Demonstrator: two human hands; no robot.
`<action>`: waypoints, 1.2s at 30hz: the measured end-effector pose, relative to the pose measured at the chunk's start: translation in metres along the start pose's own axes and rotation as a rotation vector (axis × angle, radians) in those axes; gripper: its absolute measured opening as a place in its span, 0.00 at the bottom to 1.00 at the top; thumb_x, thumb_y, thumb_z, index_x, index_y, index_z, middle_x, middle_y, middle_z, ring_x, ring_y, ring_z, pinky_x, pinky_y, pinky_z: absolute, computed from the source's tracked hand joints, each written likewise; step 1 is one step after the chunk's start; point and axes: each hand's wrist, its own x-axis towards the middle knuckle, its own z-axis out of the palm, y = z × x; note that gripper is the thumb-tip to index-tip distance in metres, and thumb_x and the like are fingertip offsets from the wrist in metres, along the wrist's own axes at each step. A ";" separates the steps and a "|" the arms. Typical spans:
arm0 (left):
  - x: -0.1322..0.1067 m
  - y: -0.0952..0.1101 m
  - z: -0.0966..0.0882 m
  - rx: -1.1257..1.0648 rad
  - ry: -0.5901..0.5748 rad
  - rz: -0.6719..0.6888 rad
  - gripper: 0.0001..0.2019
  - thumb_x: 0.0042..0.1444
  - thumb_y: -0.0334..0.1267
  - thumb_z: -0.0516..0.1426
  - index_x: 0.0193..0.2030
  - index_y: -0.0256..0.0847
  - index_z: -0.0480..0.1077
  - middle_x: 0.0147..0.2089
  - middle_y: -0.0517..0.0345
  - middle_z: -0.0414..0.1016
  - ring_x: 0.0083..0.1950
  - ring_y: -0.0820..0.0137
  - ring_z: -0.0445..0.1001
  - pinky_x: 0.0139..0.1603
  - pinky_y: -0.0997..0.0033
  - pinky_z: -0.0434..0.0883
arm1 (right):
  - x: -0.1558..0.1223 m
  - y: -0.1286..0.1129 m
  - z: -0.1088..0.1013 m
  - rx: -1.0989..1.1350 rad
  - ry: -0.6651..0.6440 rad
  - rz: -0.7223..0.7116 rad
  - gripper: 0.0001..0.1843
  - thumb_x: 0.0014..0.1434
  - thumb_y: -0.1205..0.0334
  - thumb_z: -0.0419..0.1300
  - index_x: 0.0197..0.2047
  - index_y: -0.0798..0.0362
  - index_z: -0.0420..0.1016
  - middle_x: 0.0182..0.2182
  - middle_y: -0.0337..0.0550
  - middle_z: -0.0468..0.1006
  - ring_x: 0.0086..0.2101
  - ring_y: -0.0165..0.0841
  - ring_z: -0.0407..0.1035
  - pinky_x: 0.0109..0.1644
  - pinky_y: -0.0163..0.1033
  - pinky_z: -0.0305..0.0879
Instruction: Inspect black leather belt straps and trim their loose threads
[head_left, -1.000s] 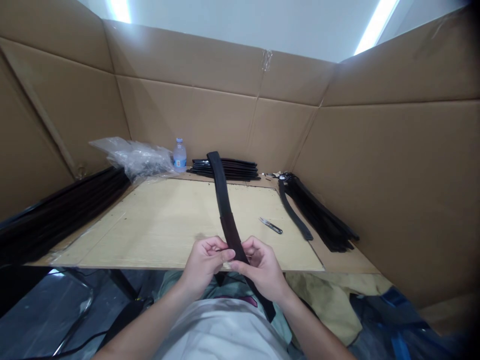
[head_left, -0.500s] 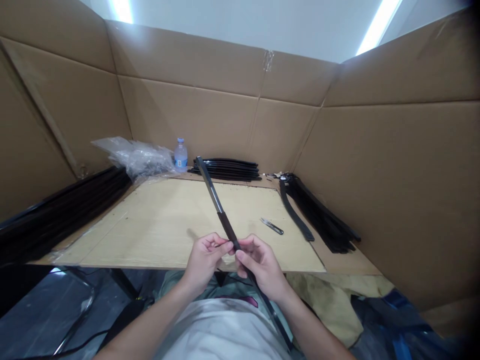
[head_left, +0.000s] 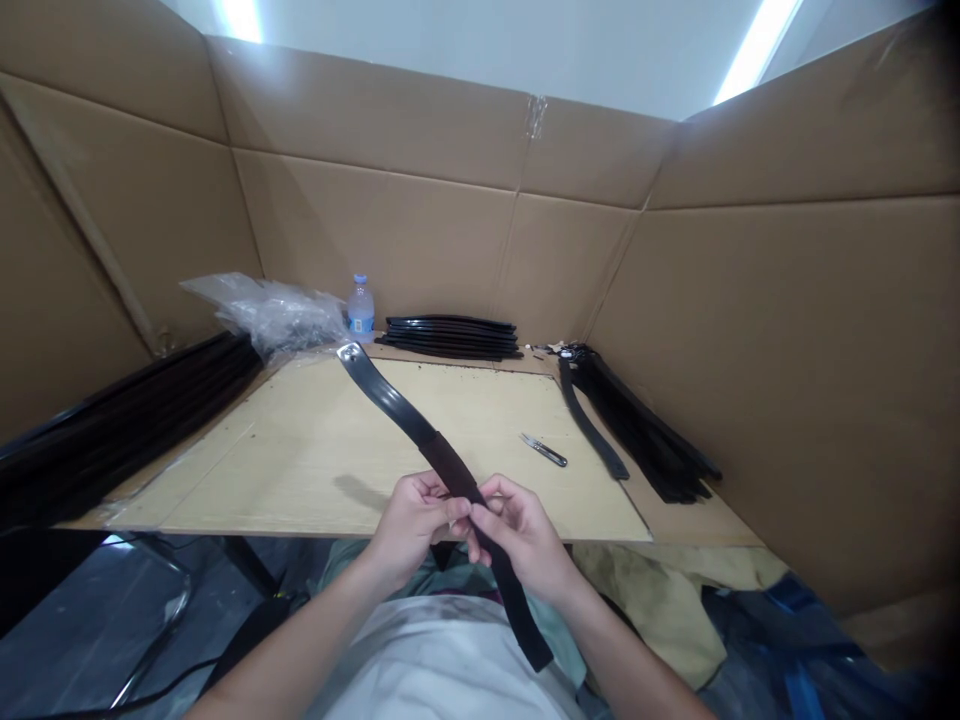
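A long black strap (head_left: 450, 462) slants across the middle of the view, its far end shiny with a small hole, its nearer part dull and dark. My left hand (head_left: 420, 520) pinches the strap's left edge near its middle. Against the right edge, my right hand (head_left: 517, 530) grips it with thumb and fingers, the two thumbs almost touching. The strap's near end hangs over my lap. To the right on the board lies a pair of thread snips (head_left: 544, 450).
A pale board (head_left: 300, 440) covers the table. Behind it stand a water bottle (head_left: 361, 310), a clear plastic bag (head_left: 281, 318) and a stack of black strips (head_left: 450, 337). More dark strips lie left (head_left: 127, 420) and right (head_left: 637, 430). Cardboard walls (head_left: 375, 200) surround the table.
The strap has turned from edge-on to show its broad face. Its far end has swung left and down, and its near end has shifted left. Both hands still hold it.
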 end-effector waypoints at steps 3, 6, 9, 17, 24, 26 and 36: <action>0.000 0.000 -0.001 0.037 0.019 -0.014 0.09 0.48 0.34 0.61 0.33 0.32 0.67 0.20 0.60 0.68 0.21 0.69 0.72 0.23 0.70 0.69 | 0.000 0.002 0.000 0.074 0.025 0.026 0.13 0.61 0.54 0.53 0.30 0.55 0.61 0.23 0.41 0.74 0.16 0.23 0.63 0.18 0.27 0.56; 0.001 -0.001 -0.002 0.076 0.043 -0.016 0.11 0.47 0.35 0.62 0.34 0.31 0.68 0.22 0.56 0.71 0.21 0.70 0.71 0.21 0.74 0.66 | 0.001 0.004 0.002 0.099 0.069 0.067 0.15 0.61 0.53 0.53 0.28 0.55 0.60 0.20 0.39 0.72 0.14 0.22 0.61 0.16 0.26 0.52; 0.001 -0.002 0.001 0.079 0.042 -0.007 0.12 0.46 0.35 0.62 0.36 0.31 0.68 0.24 0.55 0.73 0.21 0.70 0.72 0.20 0.75 0.65 | 0.001 0.006 0.003 0.100 0.122 0.087 0.16 0.60 0.53 0.54 0.27 0.56 0.61 0.17 0.37 0.70 0.13 0.22 0.58 0.14 0.26 0.49; 0.000 -0.001 0.009 0.019 -0.004 0.002 0.10 0.52 0.39 0.58 0.34 0.34 0.65 0.20 0.55 0.73 0.19 0.65 0.73 0.21 0.67 0.70 | 0.000 0.012 0.008 0.191 0.175 0.099 0.17 0.59 0.51 0.53 0.29 0.56 0.62 0.17 0.37 0.70 0.13 0.22 0.59 0.15 0.27 0.50; 0.000 0.000 0.005 0.043 0.082 0.021 0.10 0.52 0.39 0.58 0.30 0.34 0.64 0.17 0.58 0.71 0.16 0.72 0.70 0.16 0.79 0.62 | 0.001 0.012 0.010 0.257 0.150 0.069 0.15 0.59 0.51 0.54 0.29 0.55 0.62 0.21 0.40 0.73 0.16 0.23 0.61 0.17 0.28 0.53; 0.000 0.001 0.006 0.034 0.073 0.018 0.10 0.52 0.40 0.58 0.29 0.34 0.63 0.17 0.59 0.71 0.16 0.70 0.71 0.17 0.77 0.65 | 0.001 0.013 0.009 0.249 0.149 0.066 0.15 0.59 0.51 0.54 0.29 0.55 0.62 0.21 0.40 0.73 0.16 0.23 0.61 0.17 0.28 0.53; -0.002 -0.001 0.007 0.026 0.063 0.016 0.11 0.54 0.39 0.57 0.28 0.38 0.57 0.16 0.61 0.69 0.17 0.65 0.72 0.18 0.70 0.68 | 0.001 0.014 0.011 0.269 0.154 0.093 0.15 0.60 0.51 0.53 0.29 0.54 0.62 0.20 0.40 0.74 0.15 0.24 0.62 0.16 0.27 0.54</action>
